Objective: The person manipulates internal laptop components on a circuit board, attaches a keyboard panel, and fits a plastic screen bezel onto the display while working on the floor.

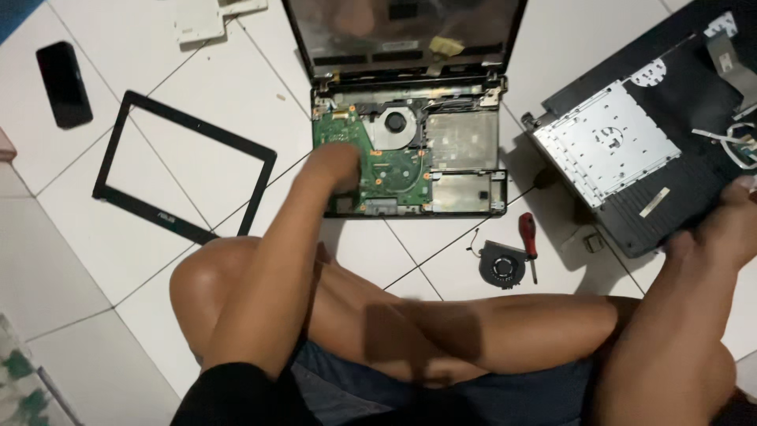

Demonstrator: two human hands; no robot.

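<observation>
Right hand point(729, 225): gripping the near edge of the black cover point(694, 95), fingers wrapped on it, cover tilted up off the floor.
Left hand point(337, 162): resting on the green board point(394, 162) inside the open laptop point(410, 170); blurred, so cannot tell if fingers are spread or pinching.
Legs point(410, 323): crossed, closest to the camera, on the white tile floor point(102, 260).
Fan point(501, 264): small, round, loose on the floor just past the knees.
Screwdriver point(528, 237): red handle, lying just beside the fan.
Black cover: to the right of the laptop, with a silver metal plate point(607, 142) on its inside.
Frame point(183, 167): thin black screen frame, flat on the floor to the left of the laptop.
Screen point(406, 31): up behind the laptop base, its front frame off.
Phone point(64, 84): black, far left, past the frame.
White part point(209, 16): at the top edge, farthest away.
</observation>
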